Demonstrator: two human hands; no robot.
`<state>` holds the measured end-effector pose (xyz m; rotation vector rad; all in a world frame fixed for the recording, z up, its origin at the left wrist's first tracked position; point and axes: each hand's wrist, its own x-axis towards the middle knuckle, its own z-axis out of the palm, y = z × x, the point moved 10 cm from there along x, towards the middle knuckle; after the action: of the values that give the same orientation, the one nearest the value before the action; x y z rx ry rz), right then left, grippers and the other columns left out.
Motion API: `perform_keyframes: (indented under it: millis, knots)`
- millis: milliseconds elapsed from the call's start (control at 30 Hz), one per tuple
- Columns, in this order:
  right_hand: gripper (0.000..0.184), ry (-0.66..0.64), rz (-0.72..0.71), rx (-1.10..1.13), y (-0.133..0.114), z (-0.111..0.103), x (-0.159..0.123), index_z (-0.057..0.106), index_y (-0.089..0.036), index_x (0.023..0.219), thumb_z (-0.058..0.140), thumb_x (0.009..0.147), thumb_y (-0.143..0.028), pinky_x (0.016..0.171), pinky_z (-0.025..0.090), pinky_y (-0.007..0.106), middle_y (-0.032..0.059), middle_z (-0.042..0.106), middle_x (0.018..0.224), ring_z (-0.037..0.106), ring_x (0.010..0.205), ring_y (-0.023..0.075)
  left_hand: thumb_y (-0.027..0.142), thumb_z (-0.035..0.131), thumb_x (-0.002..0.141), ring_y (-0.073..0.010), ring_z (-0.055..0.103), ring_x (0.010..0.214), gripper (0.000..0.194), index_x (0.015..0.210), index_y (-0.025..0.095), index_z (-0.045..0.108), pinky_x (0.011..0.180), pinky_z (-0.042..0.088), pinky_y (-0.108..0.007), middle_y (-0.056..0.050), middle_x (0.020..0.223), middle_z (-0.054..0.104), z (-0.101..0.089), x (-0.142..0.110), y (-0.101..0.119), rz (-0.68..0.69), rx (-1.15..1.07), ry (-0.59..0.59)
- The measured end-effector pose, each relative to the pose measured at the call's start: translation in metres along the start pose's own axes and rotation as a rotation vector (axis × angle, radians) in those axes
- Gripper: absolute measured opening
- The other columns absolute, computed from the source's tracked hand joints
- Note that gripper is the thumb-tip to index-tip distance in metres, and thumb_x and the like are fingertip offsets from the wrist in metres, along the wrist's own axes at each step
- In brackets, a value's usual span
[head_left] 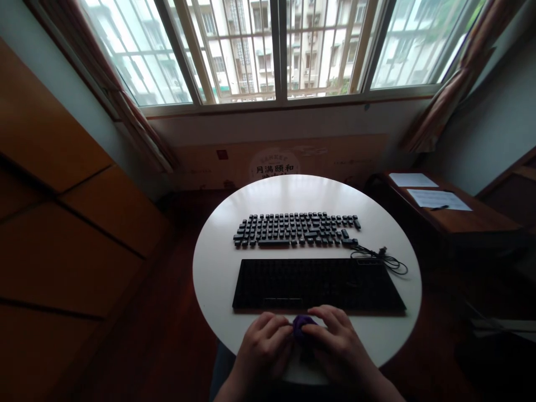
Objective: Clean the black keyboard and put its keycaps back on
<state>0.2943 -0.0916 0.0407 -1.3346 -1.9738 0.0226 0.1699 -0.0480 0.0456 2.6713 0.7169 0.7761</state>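
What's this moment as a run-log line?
left hand: at bunched purple cloth, grip unclear | right hand: gripping cloth | ahead: rectangular black keyboard base | beyond: black plastic keycaps in rows, coiled black cable | surface: round white table

The hands [264, 341] [337, 338] and forearms [235, 384] are bare, with dark bluish clothing [222, 365] showing beside the left one.

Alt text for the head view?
Left hand and right hand hold a purple cloth over the near side of a white table. Beyond lie a black keyboard, a cable and rows of loose keycaps, with a window behind.
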Motion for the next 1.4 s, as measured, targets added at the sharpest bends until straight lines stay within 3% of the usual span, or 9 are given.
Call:
perform_keyframes:
  millis: [200,367,533,633,767,967,1100,1267,1400]
  knots:
    - [0.024,0.0,-0.111,0.081,-0.007,0.012,0.012,0.067,-0.025,0.107,0.054,0.092,-0.013,0.104,0.047,0.048,0.0076,0.067,0.113,0.056,0.116,0.0258,0.014,0.053,0.092,-0.021,0.059,0.082,0.015,0.098,0.019,0.065,0.072,0.052,-0.035,-0.007,0.094,0.068,-0.003,-0.001,0.002,0.047,0.032,0.015]
    - [0.021,-0.023,-0.154,0.066,-0.005,0.02,0.009,0.069,-0.028,0.106,0.063,0.089,-0.019,0.112,0.042,0.049,0.0052,0.069,0.113,0.057,0.12,0.0251,0.017,0.052,0.092,-0.0243,0.062,0.097,0.019,0.103,0.02,0.068,0.084,0.054,-0.039,-0.009,0.104,0.069,-0.007,-0.003,0.0,0.059,0.137,0.063]
    - [0.021,-0.005,-0.176,0.044,-0.002,0.021,0.006,0.069,-0.027,0.107,0.067,0.087,-0.03,0.112,0.043,0.05,0.006,0.068,0.115,0.056,0.123,0.0267,0.02,0.051,0.094,-0.0227,0.063,0.093,0.021,0.108,0.02,0.067,0.08,0.054,-0.037,-0.008,0.102,0.069,0.0,-0.009,-0.008,0.061,0.113,0.088]
    - [0.019,0.031,-0.176,0.034,0.0,0.019,0.006,0.068,-0.026,0.107,0.065,0.088,-0.028,0.111,0.043,0.047,0.0064,0.069,0.115,0.057,0.122,0.0255,0.025,0.049,0.095,-0.0241,0.063,0.094,0.026,0.114,0.018,0.065,0.082,0.053,-0.038,-0.01,0.101,0.069,0.003,-0.014,-0.01,0.097,0.141,0.15]
    - [0.018,0.049,-0.194,0.02,-0.001,0.021,0.006,0.068,-0.026,0.106,0.064,0.089,-0.024,0.112,0.043,0.046,0.0054,0.069,0.113,0.058,0.121,0.0241,0.02,0.048,0.093,-0.0231,0.061,0.091,0.022,0.104,0.02,0.067,0.079,0.052,-0.037,-0.008,0.093,0.068,0.006,-0.016,-0.014,0.069,0.131,0.192]
    - [0.02,0.024,-0.177,0.025,0.0,0.025,0.005,0.068,-0.027,0.106,0.062,0.089,-0.02,0.109,0.046,0.049,0.0054,0.07,0.111,0.06,0.119,0.0256,0.019,0.049,0.092,-0.0224,0.06,0.083,0.023,0.105,0.022,0.067,0.075,0.048,-0.038,-0.007,0.088,0.067,0.007,-0.014,-0.013,0.025,0.12,0.151]
    - [0.026,-0.037,-0.172,0.022,0.002,0.031,0.004,0.066,-0.028,0.112,0.064,0.087,-0.027,0.107,0.047,0.053,0.0075,0.068,0.116,0.058,0.121,0.0294,0.019,0.05,0.091,-0.0232,0.06,0.085,0.022,0.103,0.023,0.067,0.079,0.046,-0.04,-0.006,0.091,0.069,0.003,-0.01,-0.011,0.0,0.112,0.14]
    - [0.039,-0.024,-0.18,-0.013,0.004,0.033,0.002,0.063,-0.026,0.124,0.064,0.085,-0.026,0.105,0.048,0.055,0.0095,0.068,0.12,0.058,0.121,0.0309,0.02,0.05,0.091,-0.0233,0.06,0.088,0.022,0.103,0.024,0.068,0.086,0.046,-0.042,-0.006,0.096,0.07,-0.011,-0.009,-0.008,0.015,0.128,0.245]
    - [0.044,-0.003,-0.178,-0.021,0.004,0.03,0.002,0.06,-0.027,0.13,0.062,0.086,-0.022,0.105,0.047,0.056,0.0092,0.068,0.12,0.059,0.121,0.03,0.019,0.055,0.088,-0.0243,0.061,0.094,0.028,0.113,0.023,0.066,0.089,0.049,-0.043,-0.007,0.104,0.07,-0.014,-0.006,-0.006,0.002,0.136,0.172]
